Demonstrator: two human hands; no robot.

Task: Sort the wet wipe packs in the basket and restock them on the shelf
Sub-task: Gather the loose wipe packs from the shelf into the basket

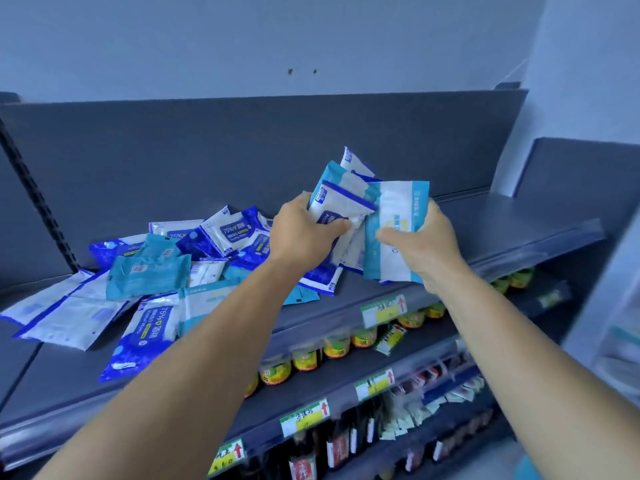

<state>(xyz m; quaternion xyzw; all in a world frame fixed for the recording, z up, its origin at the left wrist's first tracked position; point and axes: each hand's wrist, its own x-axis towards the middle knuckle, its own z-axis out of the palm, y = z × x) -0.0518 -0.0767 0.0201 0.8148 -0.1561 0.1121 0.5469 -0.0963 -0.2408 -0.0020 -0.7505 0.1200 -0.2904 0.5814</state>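
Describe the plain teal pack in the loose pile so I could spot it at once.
Start at the top shelf and find the pile left of the hands. The teal pack lies near its front. Its neighbours are white and dark blue; this one is solid teal with a small barcode label.

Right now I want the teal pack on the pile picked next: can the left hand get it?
Probably not yet. The left hand already has its grip full of packs. The teal pack lies uncovered on top of the pile, so once freed, nothing blocks it.

1. Both bare forearms reach forward and upward, converging.
2. Left hand (304, 230) has fingers curled in a grip (thumb on top).
3. Right hand (420, 242) likewise grips, fingers curled inward, knuckles outward.
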